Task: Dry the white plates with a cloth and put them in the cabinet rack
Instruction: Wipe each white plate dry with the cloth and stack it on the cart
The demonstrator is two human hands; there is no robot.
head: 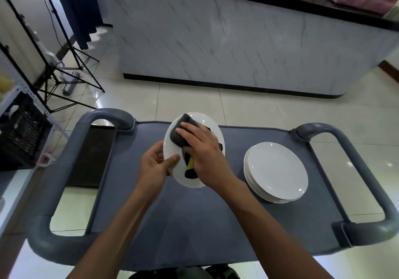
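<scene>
While a grey service cart [194, 224] fills the lower half of the view and serves as the landmark, everything else is placed against it from left to right. Left of the cart, a black crate [20, 136] sits in a metal shelf frame, and beyond the cart's left handle [103, 116] black tripod legs [71, 67] stand on the tiled floor. Over the cart's top, left of centre, the left hand [156, 165] grips the near-left rim of a white plate [212, 127], thumb curled onto the upper face and the other fingers hidden behind the plate; the plate is held tilted above the cart surface, not resting on it. Against the plate's upper face the right hand [201, 155] presses a dark grey cloth [180, 132], its fingers spread and bent over the bunched fabric, closed upon it; a yellow patch and black parts of the cloth show below the palm. Right of the held plate, well apart from it, a stack of white plates [276, 172] lies flat on the cart top near the right handle [345, 149]. Beyond the cart's far edge, a marble-patterned counter [248, 41] with a black top spans the background.
</scene>
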